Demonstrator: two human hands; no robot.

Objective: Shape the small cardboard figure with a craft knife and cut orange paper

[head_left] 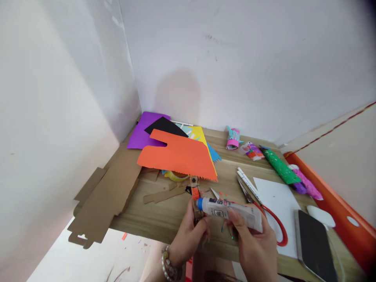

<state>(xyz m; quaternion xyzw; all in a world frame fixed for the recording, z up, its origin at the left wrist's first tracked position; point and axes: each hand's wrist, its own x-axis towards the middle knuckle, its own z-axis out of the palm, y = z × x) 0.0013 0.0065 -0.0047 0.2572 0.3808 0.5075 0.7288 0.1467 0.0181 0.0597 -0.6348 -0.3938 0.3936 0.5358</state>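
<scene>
My right hand [252, 244] is closed around a glue tube [232, 209], its blue tip pointing left at a small upright cardboard strip [194, 196] that carries an orange piece. My left hand [188, 235] pinches the lower end of that strip over the wooden table [152, 219]. A bead bracelet sits on my left wrist.
Orange paper [179, 156] lies over yellow, black, purple and blue sheets at the back. Flat cardboard [105, 196] overhangs the left edge. Red-handled scissors [264, 205], white paper [279, 199], a phone [315, 244], a tape roll [176, 176] and small paper figures [280, 166] are on the right.
</scene>
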